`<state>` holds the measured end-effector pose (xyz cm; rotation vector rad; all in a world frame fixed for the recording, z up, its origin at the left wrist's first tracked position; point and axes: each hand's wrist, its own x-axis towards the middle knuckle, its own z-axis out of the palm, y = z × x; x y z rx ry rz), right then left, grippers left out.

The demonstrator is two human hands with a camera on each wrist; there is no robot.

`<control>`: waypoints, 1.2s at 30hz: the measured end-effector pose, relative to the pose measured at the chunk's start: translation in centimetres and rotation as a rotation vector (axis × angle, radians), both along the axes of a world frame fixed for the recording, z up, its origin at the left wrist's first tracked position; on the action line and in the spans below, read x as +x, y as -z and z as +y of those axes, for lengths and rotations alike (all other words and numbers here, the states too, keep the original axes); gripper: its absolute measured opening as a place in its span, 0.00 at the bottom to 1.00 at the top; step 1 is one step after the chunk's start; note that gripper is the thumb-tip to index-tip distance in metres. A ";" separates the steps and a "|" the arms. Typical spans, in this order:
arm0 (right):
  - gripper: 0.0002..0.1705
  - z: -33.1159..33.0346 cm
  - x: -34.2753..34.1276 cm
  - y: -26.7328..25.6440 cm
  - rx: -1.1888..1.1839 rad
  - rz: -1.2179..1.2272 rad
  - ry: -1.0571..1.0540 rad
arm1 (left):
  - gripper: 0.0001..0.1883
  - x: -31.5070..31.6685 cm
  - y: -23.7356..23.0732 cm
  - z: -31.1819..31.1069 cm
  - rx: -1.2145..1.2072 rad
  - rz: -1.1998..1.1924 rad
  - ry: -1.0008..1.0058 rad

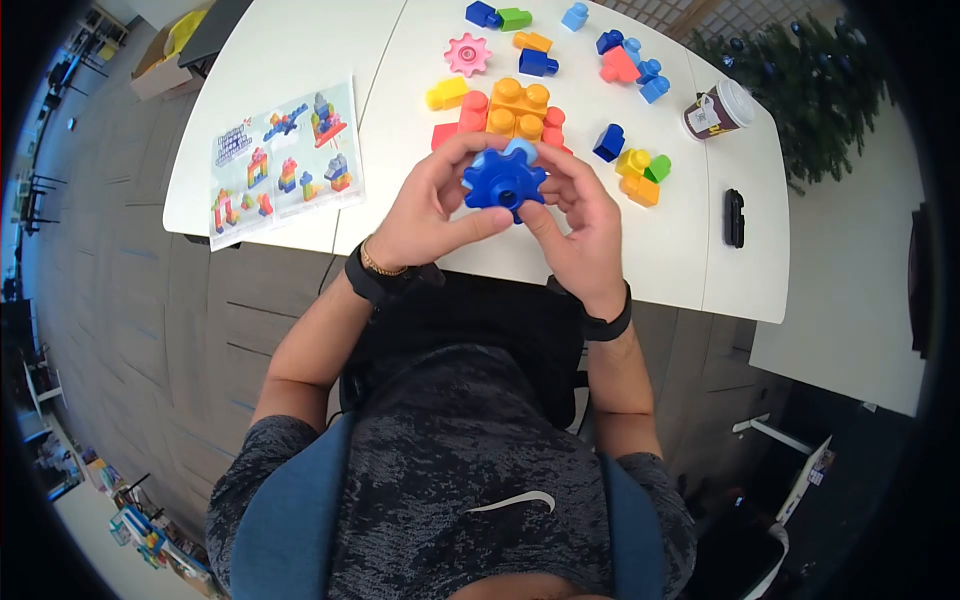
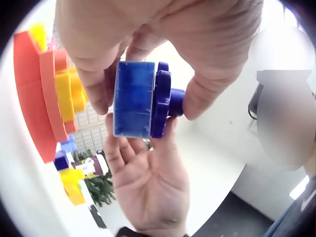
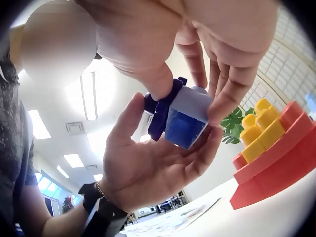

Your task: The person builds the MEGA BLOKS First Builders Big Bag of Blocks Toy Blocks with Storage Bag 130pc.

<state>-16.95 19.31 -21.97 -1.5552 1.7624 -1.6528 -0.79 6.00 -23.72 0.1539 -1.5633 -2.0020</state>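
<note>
Blue and toothed, sits as a gear (image 1: 490, 180) between left hand (image 1: 437, 203) at nine o'clock and right hand (image 1: 585, 222) at three, pinched by both from equal nearness, with its stub axle (image 2: 176, 102) turned to six o'clock and a light-blue block (image 3: 190, 104) right behind at twelve.

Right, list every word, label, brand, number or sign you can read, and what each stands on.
No words or numbers read clearly.
Shirt: white swoosh logo, no lettering beside it.
Picture sheet: title lettering, too small and blurred to read.
Paper cup: label print too small to read.
Blue gear: no lettering visible.
</note>
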 end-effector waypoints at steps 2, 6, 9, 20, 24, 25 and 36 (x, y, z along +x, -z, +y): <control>0.34 -0.4 0.0 0.1 0.038 -0.150 -0.065 | 0.39 0.4 0.1 -0.9 -0.192 -0.069 -0.067; 0.35 -1.6 -0.5 0.1 -0.019 0.171 -0.060 | 0.38 0.8 -0.8 -2.9 -0.569 -0.203 -0.177; 0.35 -2.1 -0.7 -0.2 -0.082 0.258 -0.024 | 0.38 0.4 -1.5 -4.6 -0.594 -0.140 -0.237; 0.38 -2.5 -3.4 2.3 0.212 0.362 0.110 | 0.44 -2.3 -0.5 -6.7 -0.840 -0.216 -0.298; 0.39 -2.5 -3.4 2.5 0.212 0.452 0.099 | 0.42 -2.5 -0.5 -6.1 -0.921 -0.279 -0.343; 0.39 -2.6 -3.4 2.5 0.225 0.458 0.105 | 0.42 -2.4 -0.7 -6.1 -0.922 -0.282 -0.340; 0.32 -1.7 -4.6 1.7 0.145 0.356 0.146 | 0.30 -5.9 -0.7 -17.5 -0.607 -0.384 -0.370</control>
